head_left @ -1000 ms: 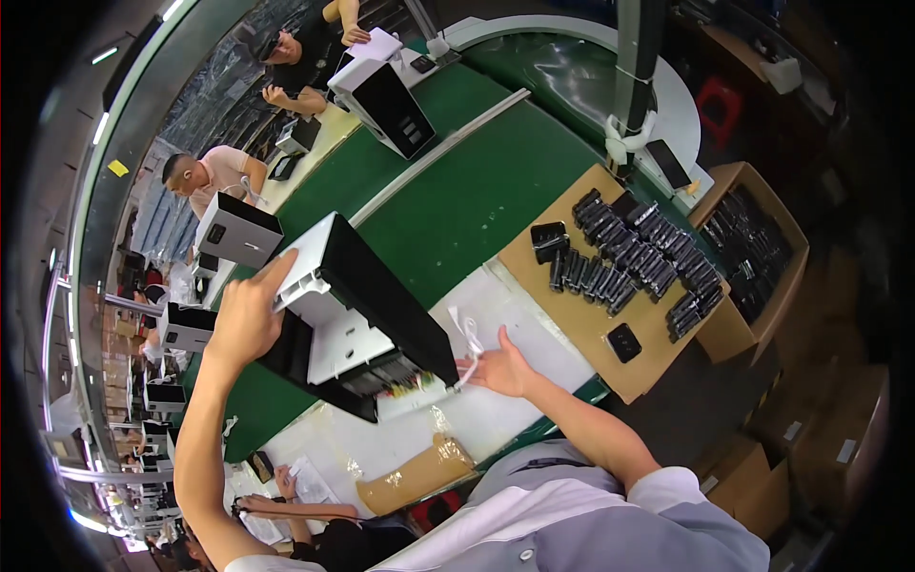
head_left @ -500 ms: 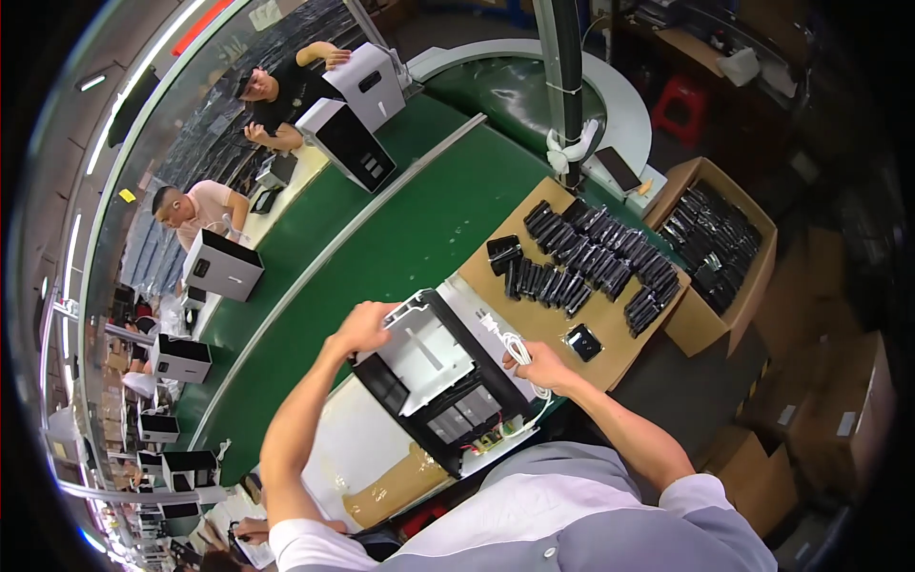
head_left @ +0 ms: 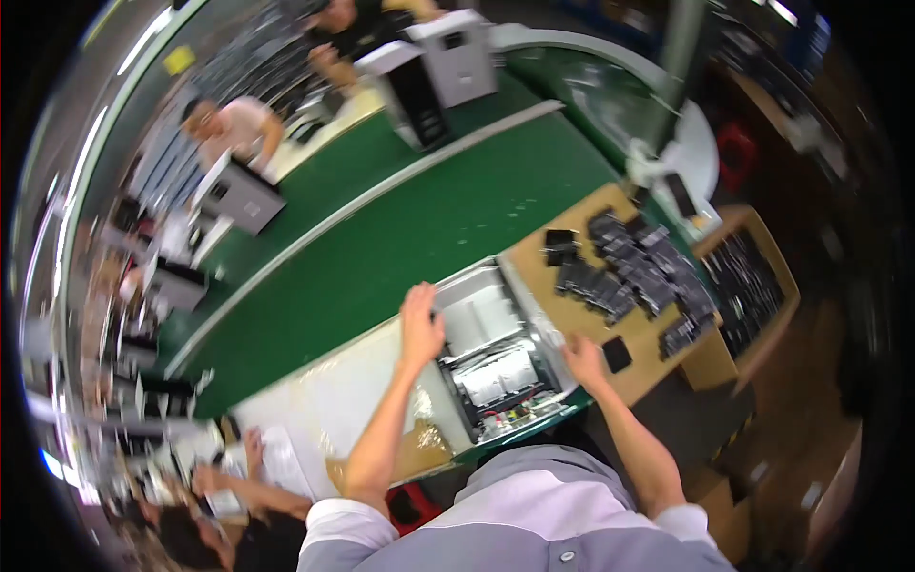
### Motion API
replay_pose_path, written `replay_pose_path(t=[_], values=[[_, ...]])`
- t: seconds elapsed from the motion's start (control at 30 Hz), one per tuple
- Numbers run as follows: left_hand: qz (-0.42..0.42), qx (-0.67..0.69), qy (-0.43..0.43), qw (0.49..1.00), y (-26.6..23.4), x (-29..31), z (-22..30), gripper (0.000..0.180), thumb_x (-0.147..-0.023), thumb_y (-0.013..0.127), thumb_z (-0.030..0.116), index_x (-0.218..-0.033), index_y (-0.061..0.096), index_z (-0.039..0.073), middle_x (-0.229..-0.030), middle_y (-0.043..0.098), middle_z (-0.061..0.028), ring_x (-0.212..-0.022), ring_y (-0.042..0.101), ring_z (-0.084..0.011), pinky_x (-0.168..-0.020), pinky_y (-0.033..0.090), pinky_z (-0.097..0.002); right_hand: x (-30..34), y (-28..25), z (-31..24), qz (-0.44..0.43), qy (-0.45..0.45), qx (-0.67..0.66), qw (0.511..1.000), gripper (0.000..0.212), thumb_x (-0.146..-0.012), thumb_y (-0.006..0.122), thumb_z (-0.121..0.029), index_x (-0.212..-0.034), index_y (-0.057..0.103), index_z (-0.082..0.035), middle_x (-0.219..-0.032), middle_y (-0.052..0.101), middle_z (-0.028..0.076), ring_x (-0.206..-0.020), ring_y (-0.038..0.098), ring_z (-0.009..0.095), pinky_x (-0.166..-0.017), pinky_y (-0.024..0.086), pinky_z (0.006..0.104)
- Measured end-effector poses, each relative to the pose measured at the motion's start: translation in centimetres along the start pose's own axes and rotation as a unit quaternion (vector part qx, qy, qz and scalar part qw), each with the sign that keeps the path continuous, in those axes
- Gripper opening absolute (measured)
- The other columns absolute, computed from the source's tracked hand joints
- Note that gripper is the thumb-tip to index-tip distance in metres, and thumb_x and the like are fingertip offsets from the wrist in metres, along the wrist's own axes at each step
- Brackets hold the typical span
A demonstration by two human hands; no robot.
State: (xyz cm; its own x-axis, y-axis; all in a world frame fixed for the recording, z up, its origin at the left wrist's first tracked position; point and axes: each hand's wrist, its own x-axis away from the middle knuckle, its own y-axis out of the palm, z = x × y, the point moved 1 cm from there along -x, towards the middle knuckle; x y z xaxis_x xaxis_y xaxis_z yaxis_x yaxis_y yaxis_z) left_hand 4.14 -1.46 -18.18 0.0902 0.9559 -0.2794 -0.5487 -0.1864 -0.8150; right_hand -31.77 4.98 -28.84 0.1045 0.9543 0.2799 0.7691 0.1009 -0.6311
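Open black-and-white rectangular plastic casing [head_left: 479, 324] on white-covered desk [head_left: 334, 381], near side. Left hand [head_left: 419, 327] at its left edge, fingers extended; right hand [head_left: 583, 360] just right, curled, blurred, can't tell if pinching anything. Best steady casing flat, avoiding exposed wiring [head_left: 494, 418].

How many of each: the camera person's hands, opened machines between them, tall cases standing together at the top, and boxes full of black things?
Hands, the left hand and right hand: 2
Opened machine: 1
Tall cases, a black-faced case and white-faced case: 2
Box full of black things: 1
Total: 6
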Motion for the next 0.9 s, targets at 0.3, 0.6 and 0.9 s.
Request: replay_pose_path(t=[0.3,0.6,0.9], values=[[0.058,0.145,-0.285,0.946,2.9,19.8,9.8,0.083,-0.087,0.069,0.014,-0.152,0.023,-0.009,-0.152,0.037,-0.0329,-0.143,0.036,-0.045,-0.12,0.029,-0.0453,4.1,-4.3,-7.3,0.01,-0.177,-0.028,0.984,0.052,-0.096,0.064,-0.02,-0.138,0.048,0.006,-0.139,0.052,0.027,-0.13,0.048,0.042,-0.11,0.036,0.0467],[0.066,0.174,-0.326,0.927,1.4,21.3,15.9,0.085,-0.087,0.069,0.013,-0.153,0.019,-0.005,-0.15,0.036,-0.035,-0.138,0.04,-0.048,-0.115,0.035,-0.0443,3.6,-1.4,-9.9,-0.063,-0.293,0.014,0.954,0.072,-0.092,0.064,-0.011,-0.151,0.026,0.01,-0.148,0.04,0.034,-0.135,0.041,0.048,-0.115,0.031,0.0476],[0.061,-0.1,-0.181,0.976,4.5,19.6,19.0,0.072,-0.093,0.062,0.03,-0.149,0.035,-0.004,-0.155,0.035,-0.0258,-0.146,0.029,-0.0442,-0.117,0.018,-0.0628,3.4,-1.5,-8.8,-0.035,-0.262,0.028,0.964,0.064,-0.089,0.058,-0.002,-0.149,0.036,0.001,-0.134,0.055,0.029,-0.122,0.053,0.046,-0.102,0.043,0.0521]])
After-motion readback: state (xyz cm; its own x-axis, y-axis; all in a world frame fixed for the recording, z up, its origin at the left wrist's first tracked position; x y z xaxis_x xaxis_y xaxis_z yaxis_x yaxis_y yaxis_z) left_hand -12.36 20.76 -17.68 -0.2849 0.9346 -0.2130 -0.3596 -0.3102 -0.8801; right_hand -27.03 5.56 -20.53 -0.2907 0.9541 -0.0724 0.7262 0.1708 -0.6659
